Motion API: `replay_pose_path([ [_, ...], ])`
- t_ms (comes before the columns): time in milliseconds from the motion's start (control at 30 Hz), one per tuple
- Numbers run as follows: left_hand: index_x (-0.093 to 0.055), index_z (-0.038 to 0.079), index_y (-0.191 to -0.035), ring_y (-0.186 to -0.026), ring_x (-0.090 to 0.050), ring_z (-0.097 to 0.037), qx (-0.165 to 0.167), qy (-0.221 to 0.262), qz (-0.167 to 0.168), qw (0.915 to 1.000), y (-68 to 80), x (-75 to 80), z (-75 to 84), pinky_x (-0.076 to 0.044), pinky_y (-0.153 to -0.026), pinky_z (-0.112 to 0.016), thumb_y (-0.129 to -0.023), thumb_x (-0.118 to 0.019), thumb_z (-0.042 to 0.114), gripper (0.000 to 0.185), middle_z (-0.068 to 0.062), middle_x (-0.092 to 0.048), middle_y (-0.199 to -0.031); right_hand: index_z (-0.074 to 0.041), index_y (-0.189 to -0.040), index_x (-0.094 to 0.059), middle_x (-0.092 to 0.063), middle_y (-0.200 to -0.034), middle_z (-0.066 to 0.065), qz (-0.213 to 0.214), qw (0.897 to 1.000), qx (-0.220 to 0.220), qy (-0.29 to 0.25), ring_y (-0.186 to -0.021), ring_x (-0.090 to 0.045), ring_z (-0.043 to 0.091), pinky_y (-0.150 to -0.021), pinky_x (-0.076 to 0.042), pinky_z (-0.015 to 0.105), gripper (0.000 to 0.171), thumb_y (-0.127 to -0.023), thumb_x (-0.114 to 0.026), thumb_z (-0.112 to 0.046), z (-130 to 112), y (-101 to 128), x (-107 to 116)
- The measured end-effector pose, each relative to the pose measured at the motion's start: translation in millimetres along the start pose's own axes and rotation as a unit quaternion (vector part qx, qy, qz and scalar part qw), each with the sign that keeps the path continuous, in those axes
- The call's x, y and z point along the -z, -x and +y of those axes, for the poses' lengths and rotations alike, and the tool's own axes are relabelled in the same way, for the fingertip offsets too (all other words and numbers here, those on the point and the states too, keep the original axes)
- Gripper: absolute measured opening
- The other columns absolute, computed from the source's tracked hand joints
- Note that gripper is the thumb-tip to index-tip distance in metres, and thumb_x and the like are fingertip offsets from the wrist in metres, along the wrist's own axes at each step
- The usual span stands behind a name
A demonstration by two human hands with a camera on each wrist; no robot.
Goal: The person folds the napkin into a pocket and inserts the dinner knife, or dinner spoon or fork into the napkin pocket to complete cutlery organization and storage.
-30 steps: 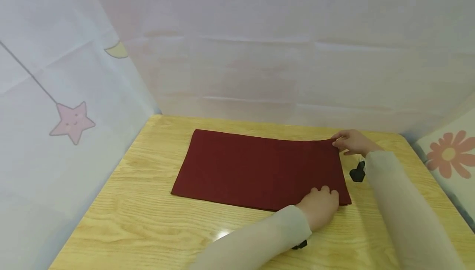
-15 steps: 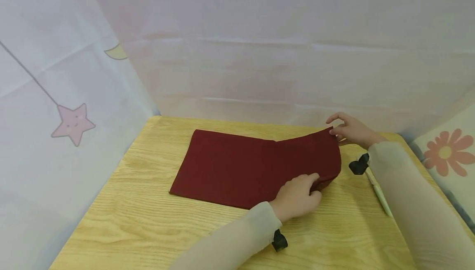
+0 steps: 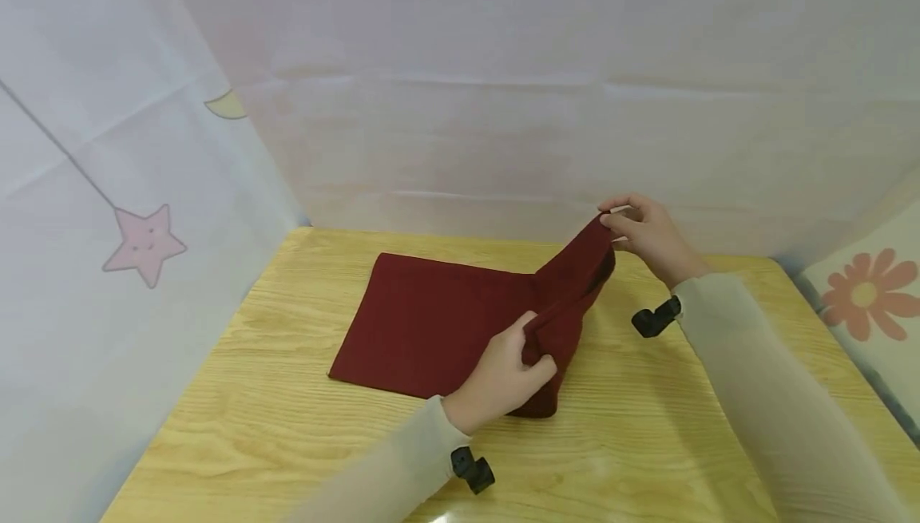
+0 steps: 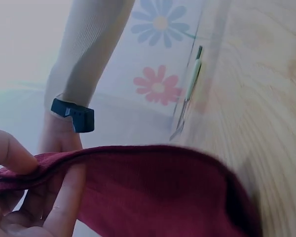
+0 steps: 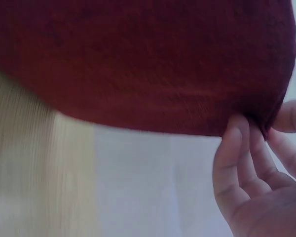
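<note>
A dark red cloth (image 3: 424,315) lies on the wooden table (image 3: 273,419), its right end lifted and folding over toward the left. My left hand (image 3: 503,371) pinches the near right corner of the cloth (image 4: 153,192) between thumb and fingers. My right hand (image 3: 640,235) pinches the far right corner, raised above the table. In the right wrist view the cloth (image 5: 138,64) fills the top, with my fingers (image 5: 241,163) gripping its edge. Both arms wear pale sleeves and black wrist mounts.
White fabric walls enclose the table on the left and back, with a pink star (image 3: 144,243) printed at the left. A flower-patterned cloth (image 3: 862,299) lies at the right. A pen (image 4: 190,91) rests near the table's right edge.
Both hands have lifted the cloth's right end off the table and carried it up and leftward. The fold has grown from flat to a raised flap.
</note>
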State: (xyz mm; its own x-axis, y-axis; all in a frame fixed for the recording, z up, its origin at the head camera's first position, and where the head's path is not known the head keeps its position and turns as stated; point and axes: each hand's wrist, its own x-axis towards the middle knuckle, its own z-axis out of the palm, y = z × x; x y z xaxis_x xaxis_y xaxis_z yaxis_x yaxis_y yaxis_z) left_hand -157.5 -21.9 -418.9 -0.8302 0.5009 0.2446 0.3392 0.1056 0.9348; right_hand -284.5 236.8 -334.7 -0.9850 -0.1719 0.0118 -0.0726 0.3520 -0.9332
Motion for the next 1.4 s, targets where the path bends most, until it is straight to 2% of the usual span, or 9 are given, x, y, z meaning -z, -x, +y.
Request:
replay_pose_path([
  [200, -0.05, 0.015, -0.12, -0.05, -0.046, -0.009, 0.056, 0.04, 0.014, 0.9975, 18.9, 27.9, 2.1, -0.043, -0.05, -0.022, -0.095, -0.055, 0.003, 0.028, -0.001, -0.065, -0.09, -0.008, -0.13, -0.06, -0.061, -0.11, 0.009, 0.039, 0.998, 0.054, 0.009, -0.092, -0.063, 0.016, -0.077, -0.058, 0.027, 0.029, -0.104, -0.057, -0.019, -19.7, -14.6, -39.7],
  [367, -0.057, 0.011, -0.125, -0.083, -0.07, -0.018, 0.051, 0.054, 0.034, 0.9967, 29.5, 47.3, 2.3, -0.06, -0.072, -0.031, -0.101, -0.06, 0.011, 0.024, -0.01, -0.067, -0.11, -0.007, -0.133, -0.061, -0.061, -0.111, 0.015, 0.05, 0.995, 0.08, 0.03, -0.091, -0.064, 0.022, -0.077, -0.058, 0.031, 0.031, -0.103, -0.055, -0.016, -35.8, -23.8, -67.1],
  [467, -0.06, 0.006, -0.124, -0.093, -0.072, -0.021, 0.044, 0.039, 0.052, 0.9969, 36.6, 60.9, 2.8, -0.061, -0.076, -0.034, -0.103, -0.062, 0.018, 0.024, -0.013, -0.067, -0.113, -0.009, -0.133, -0.062, -0.06, -0.112, 0.014, 0.055, 0.994, 0.087, 0.029, -0.092, -0.063, 0.024, -0.081, -0.058, 0.036, 0.032, -0.103, -0.054, -0.016, -46.8, -27.0, -81.6],
  [700, -0.068, 0.005, -0.102, -0.077, -0.071, -0.017, 0.023, -0.049, 0.133, 0.9897, 58.7, 101.5, 6.2, -0.061, -0.071, -0.033, -0.106, -0.057, 0.02, 0.019, -0.009, -0.07, -0.095, -0.012, -0.131, -0.065, -0.062, -0.111, 0.011, 0.048, 0.993, 0.098, 0.05, -0.095, -0.061, 0.025, -0.084, -0.053, 0.041, 0.029, -0.103, -0.058, -0.016, -69.6, -39.8, -120.0],
  [900, -0.067, 0.006, -0.094, -0.072, -0.07, -0.022, 0.069, -0.094, 0.182, 0.9765, 75.5, 128.8, 0.6, -0.06, -0.071, -0.032, -0.101, -0.065, 0.019, 0.015, -0.005, -0.066, -0.081, -0.012, -0.125, -0.067, -0.063, -0.108, 0.009, 0.052, 0.991, 0.109, 0.049, -0.097, -0.061, 0.025, -0.083, -0.052, 0.039, 0.025, -0.101, -0.061, -0.013, -70.5, -53.9, -152.6],
  [1100, -0.066, 0.014, -0.097, -0.08, -0.066, -0.014, 0.122, -0.189, 0.202, 0.9531, 90.6, 142.0, -8.3, -0.054, -0.075, -0.03, -0.097, -0.069, 0.02, 0.007, 0.002, -0.07, -0.084, -0.012, -0.12, -0.069, -0.065, -0.106, 0.007, 0.056, 0.988, 0.128, 0.064, -0.097, -0.063, 0.024, -0.087, -0.052, 0.039, 0.021, -0.1, -0.062, -0.012, -65.3, -63.6, -183.5],
  [1233, -0.062, 0.01, -0.096, -0.07, -0.053, -0.015, 0.165, -0.233, 0.184, 0.9407, 94.4, 150.1, -12.5, -0.048, -0.066, -0.03, -0.097, -0.065, 0.017, 0.008, -0.008, -0.065, -0.099, -0.01, -0.12, -0.068, -0.066, -0.104, 0.008, 0.043, 0.987, 0.136, 0.079, -0.097, -0.062, 0.024, -0.084, -0.053, 0.039, 0.021, -0.101, -0.06, -0.01, -62.5, -66.8, -201.8],
  [1300, -0.062, 0.008, -0.094, -0.075, -0.052, -0.019, 0.184, -0.257, 0.17, 0.9334, 95.2, 155.1, -15.6, -0.047, -0.069, -0.032, -0.096, -0.063, 0.016, 0.008, -0.013, -0.062, -0.109, -0.009, -0.121, -0.068, -0.067, -0.103, 0.008, 0.035, 0.986, 0.141, 0.088, -0.097, -0.063, 0.023, -0.083, -0.053, 0.039, 0.02, -0.102, -0.06, -0.01, -59.7, -68.7, -211.6],
  [1400, -0.06, 0.008, -0.086, -0.074, -0.052, -0.021, 0.218, -0.272, 0.147, 0.9257, 96.6, 161.8, -21.2, -0.046, -0.068, -0.034, -0.095, -0.06, 0.017, 0.012, -0.013, -0.061, -0.104, -0.009, -0.122, -0.067, -0.067, -0.105, 0.007, 0.02, 0.987, 0.131, 0.088, -0.099, -0.063, 0.023, -0.084, -0.053, 0.036, 0.021, -0.103, -0.059, -0.01, -55.0, -70.8, -226.0],
])
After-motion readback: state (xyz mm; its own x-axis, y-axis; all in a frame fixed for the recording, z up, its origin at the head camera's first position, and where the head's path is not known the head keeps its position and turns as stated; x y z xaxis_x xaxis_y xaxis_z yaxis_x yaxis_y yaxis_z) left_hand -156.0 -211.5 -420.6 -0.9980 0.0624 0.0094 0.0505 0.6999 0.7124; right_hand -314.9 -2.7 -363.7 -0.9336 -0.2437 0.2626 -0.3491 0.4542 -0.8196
